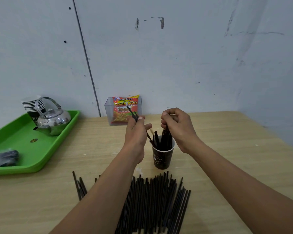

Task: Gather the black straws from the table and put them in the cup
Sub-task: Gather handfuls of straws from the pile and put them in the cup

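Note:
A dark paper cup [162, 157] stands upright on the wooden table with several black straws [165, 138] sticking out of it. My left hand [136, 132] pinches a few black straws [132, 113] just left of the cup; their lower ends reach down to the cup's rim. My right hand [177, 127] hovers above the cup, its curled fingers holding the tops of the straws in it. A large pile of black straws [152, 205] lies in front of the cup, and a few more straws [79, 187] lie to the left.
A green tray [24, 149] at the left carries a metal kettle [53, 120], a stack of cups [33, 105] and a plastic-wrapped dark bundle [4, 157]. A clear box with a snack packet [124, 110] stands against the wall.

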